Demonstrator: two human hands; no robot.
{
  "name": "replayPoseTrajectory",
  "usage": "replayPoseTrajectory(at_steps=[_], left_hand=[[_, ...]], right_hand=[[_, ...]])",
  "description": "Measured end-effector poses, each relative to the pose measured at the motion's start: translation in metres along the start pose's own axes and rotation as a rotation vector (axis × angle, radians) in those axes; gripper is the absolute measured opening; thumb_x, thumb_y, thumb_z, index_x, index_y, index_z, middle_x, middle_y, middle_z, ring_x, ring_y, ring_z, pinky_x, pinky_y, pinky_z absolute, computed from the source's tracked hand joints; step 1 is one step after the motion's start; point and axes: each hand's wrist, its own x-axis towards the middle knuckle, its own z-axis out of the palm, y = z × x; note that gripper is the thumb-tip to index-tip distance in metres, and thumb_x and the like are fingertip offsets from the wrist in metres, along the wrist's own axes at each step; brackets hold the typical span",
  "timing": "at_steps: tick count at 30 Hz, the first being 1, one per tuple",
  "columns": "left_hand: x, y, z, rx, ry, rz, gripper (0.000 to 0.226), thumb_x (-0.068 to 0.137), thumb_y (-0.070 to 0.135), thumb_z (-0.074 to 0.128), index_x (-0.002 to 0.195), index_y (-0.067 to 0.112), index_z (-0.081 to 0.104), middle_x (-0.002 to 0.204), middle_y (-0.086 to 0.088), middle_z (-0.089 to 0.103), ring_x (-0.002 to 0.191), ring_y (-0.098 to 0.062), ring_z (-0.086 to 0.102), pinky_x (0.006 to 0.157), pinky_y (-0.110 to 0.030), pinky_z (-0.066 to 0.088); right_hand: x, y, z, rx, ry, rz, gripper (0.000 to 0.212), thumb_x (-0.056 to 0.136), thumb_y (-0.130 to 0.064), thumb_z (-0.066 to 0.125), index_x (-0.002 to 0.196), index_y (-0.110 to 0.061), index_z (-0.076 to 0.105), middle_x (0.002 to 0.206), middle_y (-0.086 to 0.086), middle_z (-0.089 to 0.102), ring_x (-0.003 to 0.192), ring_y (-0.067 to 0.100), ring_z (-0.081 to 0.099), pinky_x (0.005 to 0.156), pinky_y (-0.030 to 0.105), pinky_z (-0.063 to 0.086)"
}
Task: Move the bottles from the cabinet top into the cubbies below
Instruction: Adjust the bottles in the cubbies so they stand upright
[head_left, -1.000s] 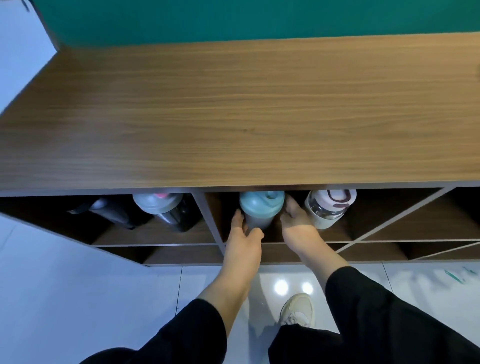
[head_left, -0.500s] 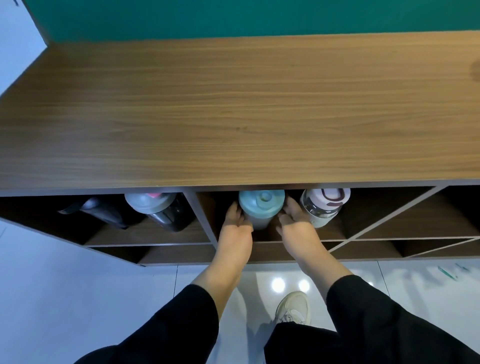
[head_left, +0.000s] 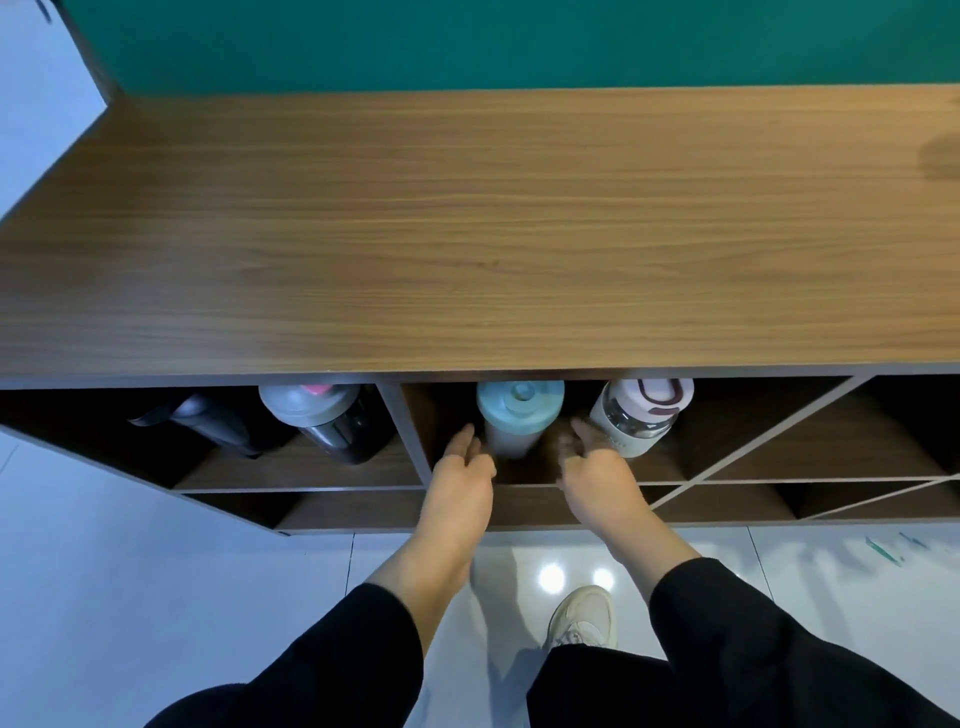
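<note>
A bottle with a light-blue lid stands upright in the middle cubby under the wooden cabinet top. To its right stands a clear bottle with a white lid and dark strap. My left hand is just left of the blue-lidded bottle, fingers apart, not touching it. My right hand is between the two bottles and a little in front, fingers spread, holding nothing. In the left cubby stand a dark bottle with a grey lid and a black bottle.
A vertical divider separates the left and middle cubbies. Diagonal partitions cross the cubbies at right. A lower shelf row runs beneath. The floor is white glossy tile, with my shoe on it. A teal wall backs the cabinet.
Both hands have let go of the blue-lidded bottle and drawn back slightly toward me with fingers spread. The bottle stays standing in the middle cubby.
</note>
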Motion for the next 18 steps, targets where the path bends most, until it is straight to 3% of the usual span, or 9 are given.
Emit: replayPoseTrajectory(at_steps=[2, 4, 6, 8, 10, 13, 16, 18], left_hand=[[-0.014, -0.007, -0.013, -0.012, 0.001, -0.001, 0.037, 0.101, 0.009, 0.043, 0.135, 0.013, 0.057, 0.130, -0.010, 0.066, 0.117, -0.022, 0.064, 0.103, -0.038, 0.050], [-0.029, -0.012, -0.029, -0.019, 0.072, -0.017, 0.027, 0.103, 0.013, 0.043, 0.105, 0.003, 0.068, 0.089, -0.015, 0.076, 0.079, -0.028, 0.075, 0.072, -0.034, 0.060], [-0.040, -0.011, -0.049, -0.071, 0.173, -0.016, 0.035, 0.103, 0.019, 0.046, 0.082, -0.001, 0.065, 0.057, -0.015, 0.064, 0.051, -0.028, 0.063, 0.050, -0.032, 0.050], [-0.044, -0.009, -0.074, -0.096, 0.283, -0.002, 0.040, 0.102, 0.025, 0.048, 0.071, 0.002, 0.060, 0.045, -0.010, 0.051, 0.043, -0.023, 0.051, 0.048, -0.031, 0.042], [-0.043, -0.007, -0.094, -0.109, 0.358, 0.024, 0.042, 0.102, 0.028, 0.048, 0.070, 0.005, 0.060, 0.045, -0.008, 0.049, 0.043, -0.020, 0.048, 0.050, -0.031, 0.041], [-0.038, -0.002, -0.124, -0.170, 0.446, 0.098, 0.033, 0.103, 0.028, 0.046, 0.082, 0.010, 0.064, 0.065, -0.010, 0.058, 0.054, -0.018, 0.053, 0.053, -0.032, 0.045], [-0.030, -0.001, -0.150, -0.175, 0.445, 0.133, 0.017, 0.101, 0.021, 0.045, 0.109, 0.022, 0.061, 0.091, -0.001, 0.063, 0.080, -0.017, 0.061, 0.074, -0.039, 0.054], [-0.024, -0.001, -0.161, -0.151, 0.408, 0.146, 0.032, 0.098, 0.020, 0.049, 0.130, 0.025, 0.053, 0.102, 0.004, 0.064, 0.097, -0.016, 0.063, 0.094, -0.043, 0.054]], right_hand=[[-0.005, 0.002, -0.005, 0.055, -0.033, 0.045, 0.026, 0.100, -0.016, 0.045, 0.116, -0.006, 0.063, 0.089, 0.015, 0.067, 0.076, 0.028, 0.064, 0.069, 0.036, 0.058], [-0.013, 0.004, -0.011, 0.006, -0.142, 0.070, 0.024, 0.100, -0.022, 0.049, 0.095, -0.004, 0.064, 0.065, 0.011, 0.059, 0.055, 0.022, 0.055, 0.051, 0.029, 0.050], [-0.020, 0.005, -0.009, -0.071, -0.321, 0.032, 0.033, 0.099, -0.025, 0.052, 0.075, -0.004, 0.058, 0.055, 0.008, 0.047, 0.048, 0.021, 0.043, 0.050, 0.028, 0.042], [-0.033, -0.004, 0.006, -0.226, -0.479, -0.067, 0.037, 0.097, -0.027, 0.054, 0.065, -0.010, 0.054, 0.055, 0.009, 0.051, 0.050, 0.022, 0.052, 0.054, 0.032, 0.049], [-0.048, -0.017, 0.021, -0.307, -0.568, -0.150, 0.033, 0.096, -0.025, 0.052, 0.067, -0.012, 0.058, 0.061, 0.009, 0.062, 0.060, 0.019, 0.063, 0.066, 0.036, 0.058], [-0.070, -0.037, 0.062, -0.257, -0.640, -0.247, 0.018, 0.097, -0.019, 0.049, 0.097, -0.016, 0.067, 0.085, 0.002, 0.071, 0.079, 0.014, 0.067, 0.077, 0.034, 0.059], [-0.082, -0.052, 0.114, -0.186, -0.574, -0.353, 0.033, 0.096, -0.027, 0.053, 0.128, -0.031, 0.056, 0.116, -0.009, 0.065, 0.110, 0.011, 0.062, 0.098, 0.037, 0.053], [-0.084, -0.064, 0.142, -0.099, -0.465, -0.375, 0.049, 0.098, -0.030, 0.052, 0.146, -0.034, 0.039, 0.139, -0.012, 0.053, 0.128, 0.012, 0.053, 0.110, 0.038, 0.043]])
